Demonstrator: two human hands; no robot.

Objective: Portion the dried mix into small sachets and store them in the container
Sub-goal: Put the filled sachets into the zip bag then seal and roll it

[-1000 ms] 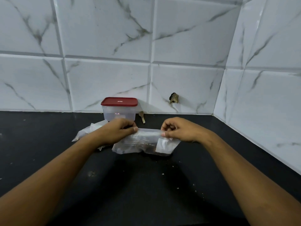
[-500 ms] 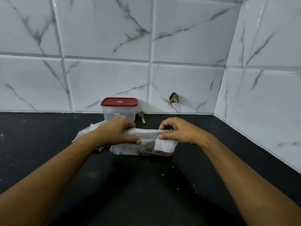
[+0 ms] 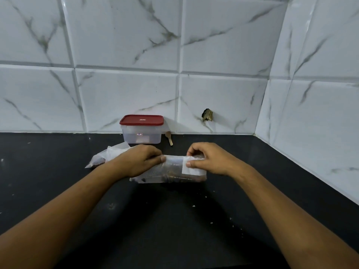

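Observation:
A clear plastic bag of dark dried mix (image 3: 171, 172) lies on the black counter (image 3: 174, 220) in the middle. My left hand (image 3: 138, 160) pinches its top edge at the left end. My right hand (image 3: 209, 160) pinches the same edge at the right end, thumb on a white label. A clear container with a red lid (image 3: 142, 129) stands shut against the wall behind the hands. A second clear bag with dark contents (image 3: 105, 157) lies to the left, partly hidden by my left wrist. A small wooden spoon (image 3: 169, 137) lies beside the container.
White marble tiles form the back wall and a side wall at the right (image 3: 320, 123), closing the corner. A broken hole (image 3: 207, 115) shows in the back tile. Small crumbs dot the counter.
The bag's top edge has been folded down and the bag now lies lower and flatter on the counter. Both hands stay on its ends, shifted slightly.

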